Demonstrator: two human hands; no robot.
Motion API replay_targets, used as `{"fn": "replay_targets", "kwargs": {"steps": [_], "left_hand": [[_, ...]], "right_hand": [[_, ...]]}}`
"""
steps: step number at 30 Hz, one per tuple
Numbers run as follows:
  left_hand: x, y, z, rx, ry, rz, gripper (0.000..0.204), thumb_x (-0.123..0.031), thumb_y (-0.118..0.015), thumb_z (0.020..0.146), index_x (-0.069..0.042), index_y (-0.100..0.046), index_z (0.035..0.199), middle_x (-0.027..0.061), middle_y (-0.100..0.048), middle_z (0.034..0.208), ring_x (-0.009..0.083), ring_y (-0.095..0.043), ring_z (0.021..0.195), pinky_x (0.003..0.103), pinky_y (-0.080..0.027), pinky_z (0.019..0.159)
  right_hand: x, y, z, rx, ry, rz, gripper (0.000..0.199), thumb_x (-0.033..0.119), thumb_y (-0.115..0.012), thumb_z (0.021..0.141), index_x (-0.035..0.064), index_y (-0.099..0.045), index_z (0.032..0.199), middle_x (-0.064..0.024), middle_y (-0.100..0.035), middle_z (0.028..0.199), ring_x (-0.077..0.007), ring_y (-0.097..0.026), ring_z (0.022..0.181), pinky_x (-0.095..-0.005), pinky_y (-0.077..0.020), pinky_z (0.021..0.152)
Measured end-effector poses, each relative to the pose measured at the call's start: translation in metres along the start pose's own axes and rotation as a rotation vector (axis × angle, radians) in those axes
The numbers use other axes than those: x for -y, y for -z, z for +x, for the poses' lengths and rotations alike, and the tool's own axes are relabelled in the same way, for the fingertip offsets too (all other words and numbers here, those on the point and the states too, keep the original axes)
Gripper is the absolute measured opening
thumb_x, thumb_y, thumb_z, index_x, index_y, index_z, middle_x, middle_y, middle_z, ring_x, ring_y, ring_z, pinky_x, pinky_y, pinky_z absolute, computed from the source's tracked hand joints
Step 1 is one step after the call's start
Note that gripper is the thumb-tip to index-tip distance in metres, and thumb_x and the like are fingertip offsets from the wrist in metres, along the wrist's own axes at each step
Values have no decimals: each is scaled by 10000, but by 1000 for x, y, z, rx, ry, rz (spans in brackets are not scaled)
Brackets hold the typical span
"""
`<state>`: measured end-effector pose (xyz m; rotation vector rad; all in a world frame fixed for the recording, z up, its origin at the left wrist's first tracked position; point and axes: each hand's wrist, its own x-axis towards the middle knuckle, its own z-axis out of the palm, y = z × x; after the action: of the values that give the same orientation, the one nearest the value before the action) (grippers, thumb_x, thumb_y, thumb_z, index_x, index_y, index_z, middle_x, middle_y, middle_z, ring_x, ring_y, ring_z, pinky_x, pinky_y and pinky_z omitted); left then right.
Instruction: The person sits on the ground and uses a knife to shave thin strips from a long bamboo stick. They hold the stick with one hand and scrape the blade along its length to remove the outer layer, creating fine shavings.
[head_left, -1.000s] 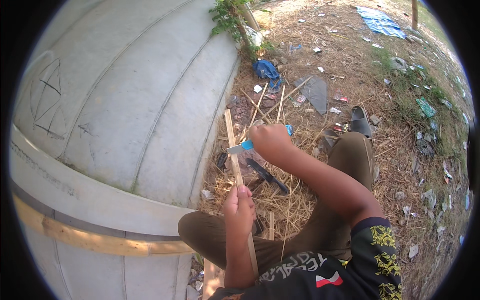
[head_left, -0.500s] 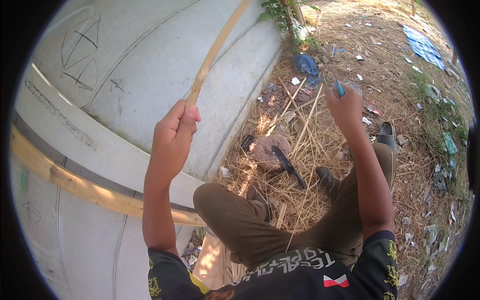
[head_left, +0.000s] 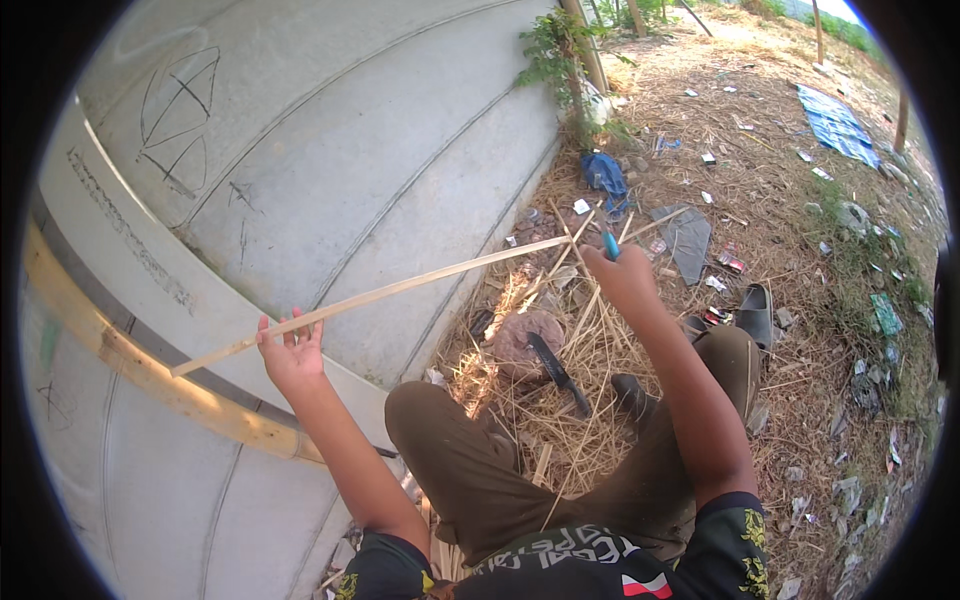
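A long, pale bamboo strip (head_left: 420,285) slants across the view, its left end lower than its right. My left hand (head_left: 292,355) has its fingers loosely curled around the strip near the lower end. At the upper end, my right hand (head_left: 622,278) is closed around a small tool with a teal handle (head_left: 610,243); its working part is hidden. The strip's end reaches the right hand's fingers, but whether they pinch it I cannot tell. Below, a big knife with a dark blade (head_left: 556,372) leans on a round chopping block (head_left: 525,345).
Loose strips and straw (head_left: 590,420) cover the ground between my legs. A grey concrete wall (head_left: 420,150) and a yellowish pole (head_left: 150,370) run along the left. Litter, a blue bag (head_left: 604,174) and a blue-white sheet (head_left: 838,125) lie farther off.
The strip has swung from steeply raised to a low slant across the view. My left hand moved down and left and loosened; my right hand moved left and down to the strip's end.
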<state>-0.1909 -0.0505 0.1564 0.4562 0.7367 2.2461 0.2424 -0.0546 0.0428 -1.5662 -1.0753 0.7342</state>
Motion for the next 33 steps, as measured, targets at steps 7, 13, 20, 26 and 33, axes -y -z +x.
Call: {"fn": "replay_targets", "kwargs": {"steps": [7,13,20,26,33], "left_hand": [[102,109,-96,-192,306,-156,358,-293,-453,1065,-25,-481,1301,219,-495,1271,389,-565,1202,578,-472,1087],[85,136,-159,141,339,64,362,-348,-492,1054,-43,-547,1239,194,-596,1291,268,-611,1181,404,-574,936],[24,133,-191,780,773,697,437,-399,-501,1037,17,-636,1039,165,-702,842,226,-686,676,347,-579,623],[-5,68,-217,1189,529,1000,293,-233,-549,1032,42,-632,975,122,-673,749,139,-612,564,245,-509,532],[-10,24,-224,1166,452,836,250,-203,-662,967,17,-592,1063,99,-646,771,146,-615,659,248,-501,593]], "right_hand": [[-14,-20,-3,98,-180,99,618,582,-669,893,-7,-666,706,-57,-571,599,-171,-559,548,-383,-434,528],[-8,-4,-3,184,-94,748,419,426,-750,890,12,-741,827,11,-482,517,-96,-422,437,-292,-314,424],[7,20,-6,319,-32,720,354,343,-803,861,-1,-724,836,23,-459,494,-77,-357,390,-269,-263,388],[8,34,2,323,3,853,316,300,-783,885,-4,-695,873,22,-451,524,-71,-347,406,-253,-256,391],[9,36,-9,569,49,581,359,355,-799,861,11,-699,837,33,-430,502,-76,-358,406,-249,-261,412]]}}
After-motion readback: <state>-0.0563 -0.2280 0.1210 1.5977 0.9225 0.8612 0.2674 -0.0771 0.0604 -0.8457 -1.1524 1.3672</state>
